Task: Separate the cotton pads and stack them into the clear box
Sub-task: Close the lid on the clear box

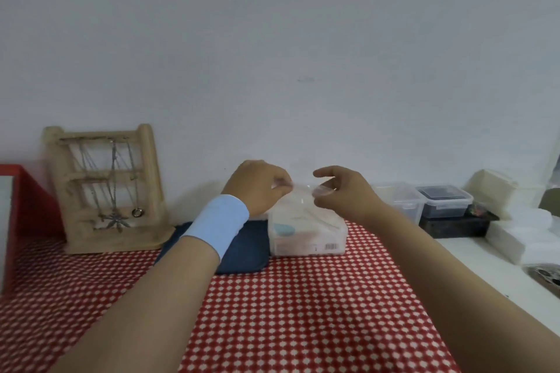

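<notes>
A: Starting at nine o'clock from the action, a pale wooden jewellery stand [106,191] hung with chains stands on the red-and-white dotted cloth [303,312]. It has no part in this job.

B: Agreed. Next comes the left hand [257,188], with a light blue wristband [216,221] below it. Its thumb and fingers curl in and pinch the top film of the clear plastic pack of white cotton pads [306,230].

A: That pack sits dead centre on the cloth, just beside a dark blue flat pouch [245,251]. The pads look pressed tight inside it.

B: At three o'clock from the pack's top, the right hand [342,191] has its fingers curled and nips the other side of the film. It reads to me as a tear-open, one hand on each side.

A: So how far along are we?

B: Very early, I'd judge. I can see no pad out of the pack and none separated.

A: And at two o'clock from the pack, past the cloth's edge, there's a clear plastic lidded box [403,201]. The lid is on, as far as the blur lets me tell.

B: If that's the box meant, everything lies ahead: open the pack, open the box, peel the pads apart and stack them.
</notes>
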A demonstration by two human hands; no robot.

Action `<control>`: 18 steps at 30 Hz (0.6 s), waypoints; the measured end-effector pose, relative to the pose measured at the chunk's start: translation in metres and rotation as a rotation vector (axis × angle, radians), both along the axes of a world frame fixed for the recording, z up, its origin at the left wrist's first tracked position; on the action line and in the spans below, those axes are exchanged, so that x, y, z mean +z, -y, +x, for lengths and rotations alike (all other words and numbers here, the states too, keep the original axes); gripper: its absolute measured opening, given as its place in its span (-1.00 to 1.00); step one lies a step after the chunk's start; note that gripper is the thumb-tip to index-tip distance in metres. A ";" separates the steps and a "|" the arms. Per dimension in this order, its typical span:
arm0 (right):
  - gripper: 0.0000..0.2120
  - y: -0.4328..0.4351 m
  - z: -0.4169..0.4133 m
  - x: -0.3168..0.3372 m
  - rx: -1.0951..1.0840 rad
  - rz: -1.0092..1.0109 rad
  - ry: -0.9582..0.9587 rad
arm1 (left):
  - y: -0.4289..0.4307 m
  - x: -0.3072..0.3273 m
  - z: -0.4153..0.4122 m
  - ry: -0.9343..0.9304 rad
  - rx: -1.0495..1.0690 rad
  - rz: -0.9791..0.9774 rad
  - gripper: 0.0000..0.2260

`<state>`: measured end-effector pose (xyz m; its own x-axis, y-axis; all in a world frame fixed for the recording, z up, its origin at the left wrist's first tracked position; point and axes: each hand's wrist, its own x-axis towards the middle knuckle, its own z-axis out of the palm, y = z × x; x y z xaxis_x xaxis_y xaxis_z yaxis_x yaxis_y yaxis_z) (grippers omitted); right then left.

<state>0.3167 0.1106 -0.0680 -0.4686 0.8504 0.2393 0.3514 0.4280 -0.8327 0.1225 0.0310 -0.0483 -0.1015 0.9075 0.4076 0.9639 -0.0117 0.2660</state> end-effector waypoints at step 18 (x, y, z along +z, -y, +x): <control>-0.65 0.031 -0.131 -0.033 0.149 -0.373 -0.045 | 0.079 -0.052 -0.141 0.732 0.079 -0.081 -0.74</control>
<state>0.1858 0.0794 -0.1008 -0.5891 0.8066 -0.0498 0.2680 0.1368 -0.9537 -0.0190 -0.0484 -0.1006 -0.3875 0.9107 0.1427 0.5370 0.0972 0.8379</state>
